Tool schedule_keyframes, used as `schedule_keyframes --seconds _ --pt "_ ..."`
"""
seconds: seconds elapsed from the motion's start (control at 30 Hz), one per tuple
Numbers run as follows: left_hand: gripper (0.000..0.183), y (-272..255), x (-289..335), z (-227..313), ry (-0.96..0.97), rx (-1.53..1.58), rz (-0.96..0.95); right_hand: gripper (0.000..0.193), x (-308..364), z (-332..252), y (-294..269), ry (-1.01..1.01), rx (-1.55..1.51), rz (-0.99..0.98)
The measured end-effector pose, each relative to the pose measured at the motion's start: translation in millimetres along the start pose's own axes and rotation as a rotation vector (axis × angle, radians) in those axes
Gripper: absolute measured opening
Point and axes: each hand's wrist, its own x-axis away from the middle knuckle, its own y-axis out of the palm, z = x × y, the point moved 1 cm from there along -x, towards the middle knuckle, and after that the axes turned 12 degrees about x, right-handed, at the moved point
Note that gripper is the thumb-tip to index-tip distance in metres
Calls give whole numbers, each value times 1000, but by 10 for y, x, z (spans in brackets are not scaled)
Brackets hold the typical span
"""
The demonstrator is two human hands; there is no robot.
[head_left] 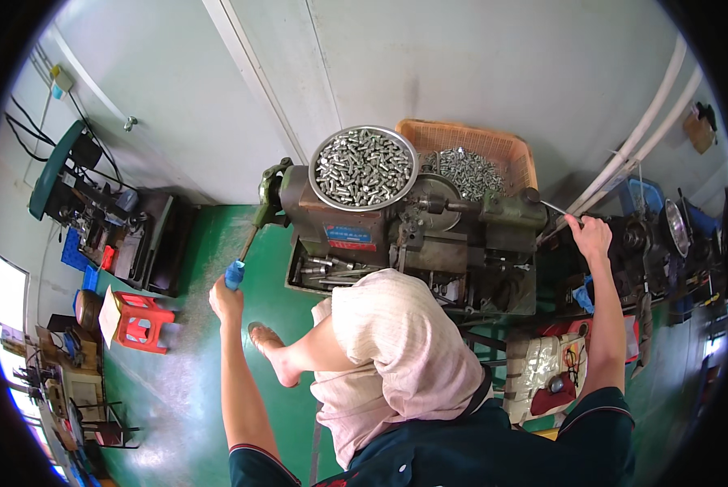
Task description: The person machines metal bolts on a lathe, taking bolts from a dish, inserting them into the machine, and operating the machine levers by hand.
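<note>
Below my chest stands a small green bench lathe point(347, 219). My left hand point(226, 300) is closed round the blue-wrapped grip of a lever point(248, 242) at the lathe's left end. At the right end, my right hand point(592, 239) is closed on the thin metal handle point(553, 209) that sticks out beside the tailstock point(514, 213). A round steel bowl point(316, 188) full of small metal cylinders point(362, 166) rests on top of the headstock. Whatever the lathe's chuck holds is too small to make out.
Behind the lathe, an orange plastic basket point(526, 154) holds many similar metal pieces. A tray of metal tools point(327, 266) lies under the headstock. To the left are a red stool point(143, 322) and another machine point(96, 195). Dark machinery point(636, 235) stands at the right.
</note>
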Motion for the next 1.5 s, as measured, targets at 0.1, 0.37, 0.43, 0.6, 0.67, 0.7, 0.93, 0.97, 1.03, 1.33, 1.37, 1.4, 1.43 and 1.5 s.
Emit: schedule_keyframes --seconds 0.1,0.37,0.43,0.6,0.67,0.7,0.93,0.97,1.03,1.33,1.37,1.4,1.43,1.5 --pt "23 -7 11 7 -21 2 2 57 5 0 26 -2 2 -36" --pt "19 -27 11 16 34 -13 20 39 -126 -18 127 1 -62 284" --pt "18 -57 18 39 57 -20 20 34 -324 -254 115 40 -76 507" --pt "17 30 -25 -5 75 -1 -11 27 -651 -1619 -116 -174 -608 407" --pt "15 -11 -1 -8 77 -14 -14 33 -610 -2203 -383 -238 -722 -237" --pt "15 -22 3 -33 53 -23 -16 32 -580 -2403 -422 -308 -791 -323" --pt "13 45 37 -36 7 -33 -12 24 -543 -2915 150 -543 -1124 -577" --pt "12 39 86 62 -2 -20 13 23 -540 -2890 126 -541 -1148 -613" --pt "12 51 158 148 -5 -44 59 22 -554 -2910 164 -562 -1163 -622" --pt "20 127 565 660 -134 -65 30 21 -570 -2903 61 -595 -1147 -617" --pt "21 118 564 629 -151 -44 27 20 -574 -2856 -44 -626 -1082 -604" --pt "22 108 564 610 -168 -23 24 20 -585 -2807 -130 -656 -1017 -591" --pt "19 97 572 639 -186 -4 38 19 -636 -2739 -167 -697 -986 -495" --pt "19 125 557 622 -186 3 29 11 -707 -2590 -261 -470 -645 -201"
